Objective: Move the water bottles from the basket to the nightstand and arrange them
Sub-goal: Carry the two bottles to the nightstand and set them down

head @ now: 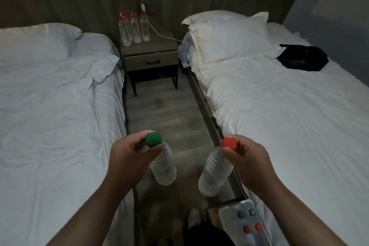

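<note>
Two clear bottles dangle lower centre, green-capped bottle (162, 168) pinched at the cap by left hand (127, 158), red-capped bottle (213, 173) by right hand (249, 158); probably thin-walled, slick, stiffest at neck.

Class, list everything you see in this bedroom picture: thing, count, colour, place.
Standing bottles: four, clear, red caps, back left of nightstand.
Nightstand: one, grey-brown, between beds.
Left bed: one, white.
Right bed: one, white.
Dark item: one, black, on right bed.
Cable: one, white, wall to right bed.
Basket: one, white, bottom right; two green and two red caps inside.
Green-capped bottle: one, clear, in left hand.
Red-capped bottle: one, clear, in right hand.
Left hand: fingers grip green-capped bottle's neck.
Right hand: fingers grip red-capped bottle's neck.
</note>
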Available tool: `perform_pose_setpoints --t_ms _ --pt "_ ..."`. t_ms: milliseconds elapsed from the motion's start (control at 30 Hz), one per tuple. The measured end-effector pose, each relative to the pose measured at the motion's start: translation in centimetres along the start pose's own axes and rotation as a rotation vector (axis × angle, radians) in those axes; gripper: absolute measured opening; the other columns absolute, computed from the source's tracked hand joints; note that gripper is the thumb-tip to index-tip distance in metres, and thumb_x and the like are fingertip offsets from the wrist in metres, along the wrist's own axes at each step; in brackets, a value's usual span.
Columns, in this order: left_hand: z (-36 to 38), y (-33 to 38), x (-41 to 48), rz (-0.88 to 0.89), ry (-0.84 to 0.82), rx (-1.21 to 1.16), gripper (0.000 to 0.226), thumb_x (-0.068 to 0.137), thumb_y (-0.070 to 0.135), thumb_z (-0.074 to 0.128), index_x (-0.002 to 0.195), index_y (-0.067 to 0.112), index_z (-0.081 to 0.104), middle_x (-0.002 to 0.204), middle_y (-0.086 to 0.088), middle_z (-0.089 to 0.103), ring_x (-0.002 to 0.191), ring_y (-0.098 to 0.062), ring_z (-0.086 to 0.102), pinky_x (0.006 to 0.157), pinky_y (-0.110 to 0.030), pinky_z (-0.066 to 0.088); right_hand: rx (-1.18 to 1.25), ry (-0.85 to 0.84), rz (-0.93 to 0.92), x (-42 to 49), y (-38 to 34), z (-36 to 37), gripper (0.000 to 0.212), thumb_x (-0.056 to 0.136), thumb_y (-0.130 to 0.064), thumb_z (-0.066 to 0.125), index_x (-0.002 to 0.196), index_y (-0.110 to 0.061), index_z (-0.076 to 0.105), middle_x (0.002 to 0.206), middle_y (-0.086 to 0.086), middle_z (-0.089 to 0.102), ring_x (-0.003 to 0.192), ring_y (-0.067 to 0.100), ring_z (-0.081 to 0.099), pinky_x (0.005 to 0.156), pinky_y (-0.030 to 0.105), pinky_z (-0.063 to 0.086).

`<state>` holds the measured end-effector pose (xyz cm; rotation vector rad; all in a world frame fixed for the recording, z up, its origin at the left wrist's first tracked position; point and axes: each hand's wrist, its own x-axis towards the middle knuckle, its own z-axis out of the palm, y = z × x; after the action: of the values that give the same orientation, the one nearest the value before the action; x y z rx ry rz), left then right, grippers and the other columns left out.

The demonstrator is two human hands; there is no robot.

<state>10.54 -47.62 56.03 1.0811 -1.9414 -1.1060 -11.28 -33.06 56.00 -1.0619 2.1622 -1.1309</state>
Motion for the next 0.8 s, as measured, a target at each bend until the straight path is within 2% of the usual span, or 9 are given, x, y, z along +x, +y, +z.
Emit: perform_pose_setpoints --t_ms 100,200,300,433,500,633,700,800 --pt "0.6 0.8 2.0 -0.106 0.073 -0.041 0.042 0.070 0.000 0.081 0.076 0.041 0.073 0.077 0.018 0.072 0.071 0.002 0.067 0.065 -0.010 0.051 -0.067 -0.077 -0.103 3.9 0.8 0.3 0.015 0.084 -0.016 0.069 0.072 -0.022 0.062 0.061 -0.009 0.059 0.064 0.001 0.059 0.059 0.013 0.048" --pt "0.7 1.4 3.8 -0.145 0.121 -0.070 0.033 0.071 0.002 0.080 0.079 0.033 0.074 0.075 0.006 0.073 0.068 0.001 0.065 0.065 -0.015 0.052 -0.084 -0.158 -0.131 7.8 0.8 0.8 0.009 0.084 -0.027 0.068 0.078 -0.031 0.063 0.064 -0.013 0.061 0.069 -0.004 0.061 0.060 0.013 0.046" --pt "0.5 1.3 5.1 -0.184 0.198 -0.103 0.026 0.067 0.013 0.083 0.079 0.034 0.074 0.079 0.002 0.074 0.073 -0.004 0.066 0.071 -0.020 0.054 -0.088 -0.216 -0.173 11.4 0.3 1.5 0.012 0.081 -0.031 0.068 0.073 -0.035 0.060 0.064 -0.019 0.062 0.067 -0.004 0.061 0.061 0.016 0.047" --pt "-0.4 1.0 6.5 -0.209 0.316 -0.122 0.023 0.065 0.021 0.077 0.078 0.040 0.074 0.083 0.003 0.075 0.078 -0.008 0.069 0.077 -0.029 0.055 -0.066 -0.272 -0.234 15.0 -1.5 3.0 0.008 0.079 -0.024 0.073 0.079 -0.028 0.066 0.068 -0.011 0.064 0.071 -0.002 0.062 0.061 0.014 0.046" --pt "-1.0 0.7 7.5 -0.210 0.359 -0.141 0.024 0.065 0.019 0.078 0.078 0.039 0.075 0.084 0.002 0.075 0.077 -0.007 0.068 0.077 -0.028 0.054 -0.080 -0.306 -0.260 16.4 -2.3 3.7 0.010 0.079 -0.024 0.074 0.081 -0.030 0.066 0.069 -0.014 0.063 0.070 -0.003 0.061 0.061 0.011 0.042" --pt "-2.5 -0.8 10.0 -0.231 0.394 -0.133 0.039 0.075 -0.002 0.077 0.077 0.037 0.075 0.081 0.004 0.075 0.074 -0.004 0.067 0.074 -0.020 0.053 -0.056 -0.325 -0.210 19.6 -3.8 5.2 0.010 0.081 -0.030 0.072 0.088 -0.033 0.066 0.077 -0.013 0.066 0.074 -0.006 0.062 0.062 0.010 0.044" --pt "-3.2 -1.8 11.7 -0.247 0.406 -0.132 0.042 0.075 -0.004 0.076 0.077 0.038 0.075 0.079 0.006 0.075 0.072 -0.003 0.067 0.070 -0.015 0.052 -0.044 -0.347 -0.203 21.4 -4.6 6.2 0.012 0.081 -0.029 0.072 0.086 -0.036 0.064 0.078 -0.013 0.066 0.077 -0.012 0.060 0.061 0.008 0.045" --pt "-4.0 -3.5 14.9 -0.265 0.430 -0.125 0.044 0.074 -0.002 0.076 0.077 0.041 0.074 0.079 0.009 0.074 0.069 -0.001 0.066 0.066 -0.010 0.050 -0.052 -0.376 -0.194 24.2 -5.9 7.7 0.013 0.080 -0.029 0.072 0.083 -0.037 0.064 0.076 -0.015 0.066 0.077 -0.011 0.061 0.062 0.009 0.046"
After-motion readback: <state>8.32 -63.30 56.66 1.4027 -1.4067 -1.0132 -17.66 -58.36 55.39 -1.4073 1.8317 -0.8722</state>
